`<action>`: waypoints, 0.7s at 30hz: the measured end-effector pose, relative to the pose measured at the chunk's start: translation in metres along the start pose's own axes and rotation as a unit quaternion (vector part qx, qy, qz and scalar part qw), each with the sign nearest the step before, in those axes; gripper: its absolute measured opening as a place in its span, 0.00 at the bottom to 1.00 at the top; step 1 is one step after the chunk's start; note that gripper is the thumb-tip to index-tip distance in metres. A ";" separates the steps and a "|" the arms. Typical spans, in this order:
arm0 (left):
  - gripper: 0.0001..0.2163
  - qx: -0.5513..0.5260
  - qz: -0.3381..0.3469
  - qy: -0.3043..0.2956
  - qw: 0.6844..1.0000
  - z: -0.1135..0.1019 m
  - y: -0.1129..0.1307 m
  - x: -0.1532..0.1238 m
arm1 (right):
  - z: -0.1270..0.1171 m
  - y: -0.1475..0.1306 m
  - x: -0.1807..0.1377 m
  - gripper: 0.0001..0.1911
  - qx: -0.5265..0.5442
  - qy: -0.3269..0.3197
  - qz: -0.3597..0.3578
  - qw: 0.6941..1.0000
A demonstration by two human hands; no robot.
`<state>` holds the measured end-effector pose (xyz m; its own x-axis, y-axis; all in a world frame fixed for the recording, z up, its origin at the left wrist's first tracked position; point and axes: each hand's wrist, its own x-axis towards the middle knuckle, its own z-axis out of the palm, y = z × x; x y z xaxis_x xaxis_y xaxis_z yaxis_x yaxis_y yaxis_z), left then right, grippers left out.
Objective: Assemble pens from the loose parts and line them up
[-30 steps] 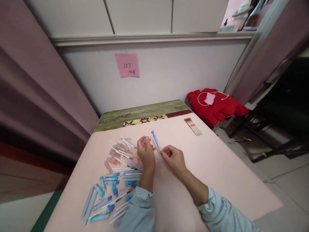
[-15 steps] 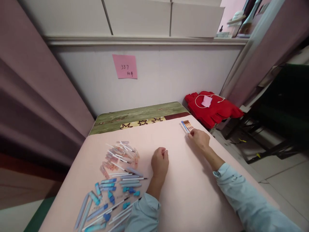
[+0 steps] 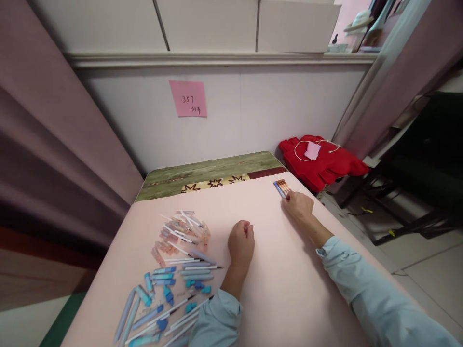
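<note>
My right hand [image 3: 298, 204] reaches to the far right of the pink table top [image 3: 275, 270] and rests on the near end of a blue pen [image 3: 279, 189], which lies against a row of orange pens [image 3: 284, 186]. The fingers are curled over the pen's end. My left hand [image 3: 241, 242] lies mid-table in a loose fist with nothing visible in it. To its left is a pile of loose pen parts [image 3: 173, 270]: blue barrels, blue caps, white refills and pinkish pieces.
A green wooden strip [image 3: 206, 174] runs along the table's far edge by the wall. A pink note [image 3: 188, 98] is stuck on the wall. A red cloth [image 3: 321, 159] with a cord lies to the right. Dark furniture stands at right.
My right hand carried the blue pen from mid-table to the row of orange pens at the far right. My left hand let go, closed and settled on the table.
</note>
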<state>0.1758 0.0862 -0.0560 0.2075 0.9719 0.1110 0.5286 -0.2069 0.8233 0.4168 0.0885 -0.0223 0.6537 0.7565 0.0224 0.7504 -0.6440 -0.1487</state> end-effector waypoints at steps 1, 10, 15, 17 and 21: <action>0.06 0.001 0.000 0.001 1.000 0.000 0.000 0.000 | 0.000 0.000 -0.001 0.16 -0.002 0.003 -0.001 1.000; 0.05 0.005 0.005 0.006 1.000 0.003 0.003 -0.006 | 0.002 0.009 -0.004 0.18 -0.009 0.021 -0.019 1.000; 0.04 -0.034 -0.010 0.008 0.999 0.005 0.004 -0.005 | -0.006 0.000 -0.052 0.19 0.093 0.093 -0.025 0.991; 0.05 -0.085 -0.013 0.022 0.996 0.001 0.011 -0.006 | -0.005 -0.010 -0.085 0.17 0.166 0.063 -0.048 0.983; 0.06 -0.196 0.029 0.075 0.977 -0.025 0.047 -0.016 | 0.004 -0.031 -0.147 0.14 0.278 0.001 -0.115 0.954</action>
<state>0.1766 0.0636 -0.0055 0.0892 0.9716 0.2192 0.1583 -0.2311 0.9600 0.2973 -0.0022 -0.0254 0.4777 0.8704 0.1192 0.7067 -0.3002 -0.6407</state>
